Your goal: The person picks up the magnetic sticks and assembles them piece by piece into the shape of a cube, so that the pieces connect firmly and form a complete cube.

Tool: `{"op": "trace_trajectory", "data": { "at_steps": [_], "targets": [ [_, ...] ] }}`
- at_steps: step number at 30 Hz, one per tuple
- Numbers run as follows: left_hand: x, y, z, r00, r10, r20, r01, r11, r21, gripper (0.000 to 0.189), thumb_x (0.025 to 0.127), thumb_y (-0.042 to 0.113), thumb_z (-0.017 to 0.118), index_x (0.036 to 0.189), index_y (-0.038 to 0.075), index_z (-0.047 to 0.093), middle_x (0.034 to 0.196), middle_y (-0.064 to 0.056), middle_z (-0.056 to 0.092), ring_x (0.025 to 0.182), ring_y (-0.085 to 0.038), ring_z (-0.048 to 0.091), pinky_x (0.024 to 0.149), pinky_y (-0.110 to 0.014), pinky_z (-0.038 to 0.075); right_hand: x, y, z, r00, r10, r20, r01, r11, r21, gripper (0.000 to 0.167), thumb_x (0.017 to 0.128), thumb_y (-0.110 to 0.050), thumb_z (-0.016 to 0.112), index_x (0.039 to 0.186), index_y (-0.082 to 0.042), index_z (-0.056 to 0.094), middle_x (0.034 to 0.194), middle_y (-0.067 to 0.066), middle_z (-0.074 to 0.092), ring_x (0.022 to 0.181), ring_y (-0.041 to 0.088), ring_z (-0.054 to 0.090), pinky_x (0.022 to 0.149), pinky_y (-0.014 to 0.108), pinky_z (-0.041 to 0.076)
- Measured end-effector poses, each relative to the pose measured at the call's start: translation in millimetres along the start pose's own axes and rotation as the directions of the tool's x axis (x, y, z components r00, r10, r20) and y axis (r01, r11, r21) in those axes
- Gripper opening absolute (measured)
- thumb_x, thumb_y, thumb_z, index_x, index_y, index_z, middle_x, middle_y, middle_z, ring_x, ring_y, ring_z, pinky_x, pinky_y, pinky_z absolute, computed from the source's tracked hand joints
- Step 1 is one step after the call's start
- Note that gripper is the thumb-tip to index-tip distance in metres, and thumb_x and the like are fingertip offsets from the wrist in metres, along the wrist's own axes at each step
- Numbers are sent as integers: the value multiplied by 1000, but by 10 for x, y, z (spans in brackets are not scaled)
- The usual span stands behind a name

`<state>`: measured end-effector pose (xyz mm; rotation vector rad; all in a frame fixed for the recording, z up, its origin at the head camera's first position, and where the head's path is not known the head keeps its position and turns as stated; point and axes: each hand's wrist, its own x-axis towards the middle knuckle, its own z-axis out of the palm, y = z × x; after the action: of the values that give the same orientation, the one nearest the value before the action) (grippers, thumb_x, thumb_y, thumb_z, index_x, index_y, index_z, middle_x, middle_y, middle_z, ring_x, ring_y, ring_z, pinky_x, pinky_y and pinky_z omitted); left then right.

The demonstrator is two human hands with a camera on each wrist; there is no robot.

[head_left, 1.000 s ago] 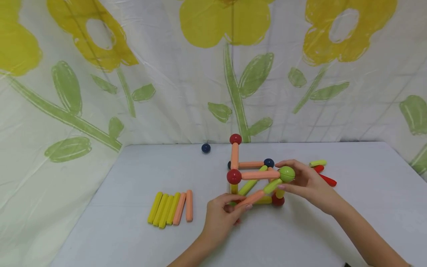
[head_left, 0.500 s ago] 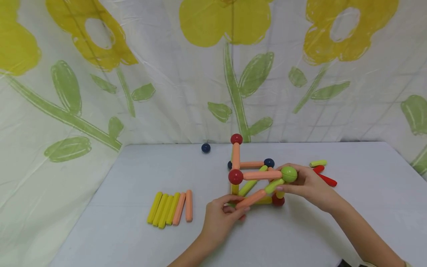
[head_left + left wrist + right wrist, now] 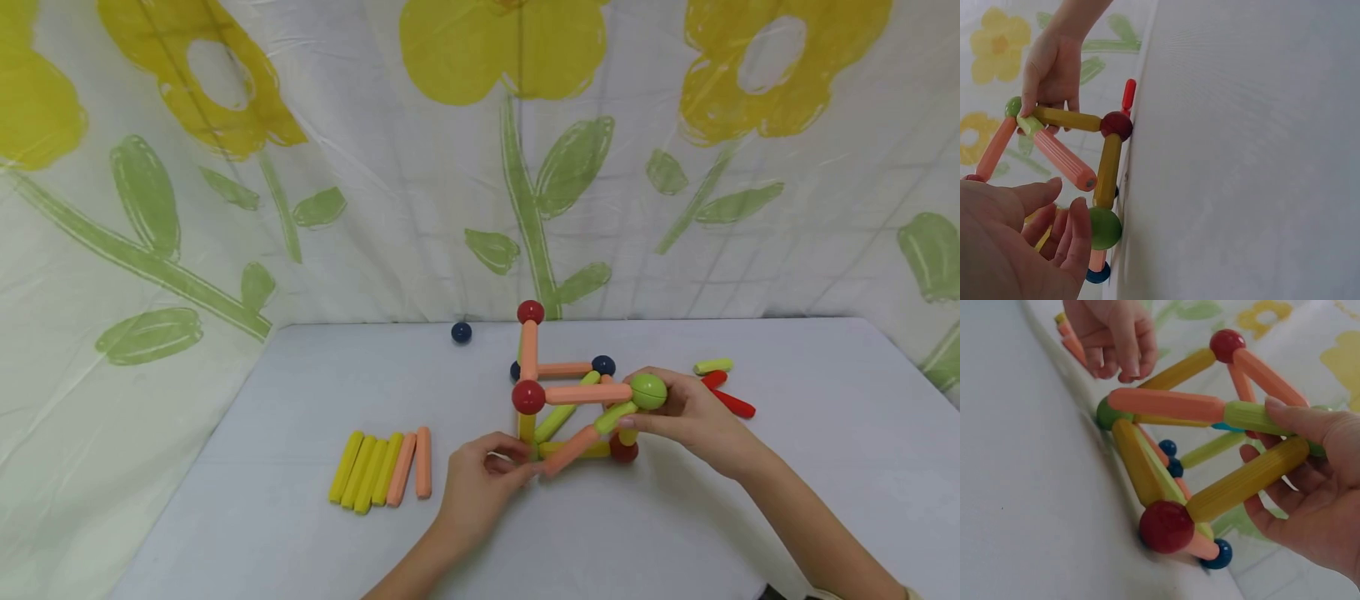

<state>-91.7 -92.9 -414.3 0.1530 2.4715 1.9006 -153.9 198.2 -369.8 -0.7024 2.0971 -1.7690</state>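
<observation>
Someone's right hand (image 3: 690, 422) pinches the short light-green stick (image 3: 615, 417) near a green ball (image 3: 648, 392) at an upper corner of the stick-and-ball frame (image 3: 588, 394), which stands on the counter (image 3: 300, 550). From that stick, a salmon stick (image 3: 570, 452) slants down toward the left hand (image 3: 480, 487), whose thumb and fingers are parted near its free end. Loose sticks (image 3: 372, 475) lie farther left.

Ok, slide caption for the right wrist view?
Right grip holding a rod-and-ball frame at its lime rod; left grip empty.
</observation>
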Motion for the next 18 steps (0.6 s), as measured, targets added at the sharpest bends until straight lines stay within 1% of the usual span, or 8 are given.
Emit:
{"op": "trace_trajectory", "data": {
  "at_steps": [3,5,7,9,11,14,16,18],
  "targets": [
    [15,-14,-12,999,4,-37,-2,999,43,19,86,10,87,97,2,74,91,-6,74,76,-8,66,68,-17,56,-3,-5,4,1000,3,-3,-3,1000,-3,24,101,-3,69,124,-2,64,106,5,73,93,27,72,88,31,62],
    [22,-26,-16,998,5,-64,-2,999,51,22,85,12,88,97,3,71,90,-5,71,77,-9,63,68,-18,55,-3,-5,4,1000,4,-5,-4,1000,-6,24,101,-3,69,124,-2,64,106,5,73,93,27,72,88,32,62],
    [32,-37,-16,996,8,-90,-3,998,57,26,85,13,89,99,5,69,90,-5,67,78,-11,60,70,-18,54,-4,-1,3,1000,2,-8,-2,1000,-12,24,101,-3,69,125,-2,64,105,4,72,93,27,72,88,32,62],
    [41,-46,-15,994,16,-108,-8,997,72,30,85,14,89,104,7,68,92,-5,64,81,-13,59,71,-19,53,-4,4,5,1000,-1,-11,1,1000,-15,24,102,-3,68,125,-2,64,106,4,72,93,27,72,89,32,62],
    [50,-56,-16,994,31,-101,-21,995,96,34,87,16,88,114,9,69,96,-6,61,84,-15,58,74,-20,52,-5,8,11,1000,0,-16,0,1000,-16,24,102,-3,68,125,-2,63,106,3,72,93,27,72,89,32,62],
    [54,-64,-20,997,49,-59,-41,991,127,41,91,18,84,129,10,69,104,-7,60,92,-18,57,77,-22,52,-7,12,24,999,19,-34,-19,1000,-14,26,101,-5,69,126,-3,63,106,3,71,93,26,72,89,31,62],
    [50,-63,-25,999,40,-26,-37,991,127,43,94,21,81,134,10,69,110,-8,60,98,-21,57,80,-23,51,-9,15,34,998,36,-50,-36,999,-13,26,101,-6,71,126,-4,64,106,3,71,93,26,72,89,31,62],
    [46,-61,-27,999,34,-10,-32,992,124,42,97,23,78,135,9,69,115,-9,60,104,-23,59,83,-25,53,-10,16,43,997,49,-67,-49,999,-13,27,100,-8,72,126,-4,64,107,3,70,93,25,72,88,30,62]
  ]
}}
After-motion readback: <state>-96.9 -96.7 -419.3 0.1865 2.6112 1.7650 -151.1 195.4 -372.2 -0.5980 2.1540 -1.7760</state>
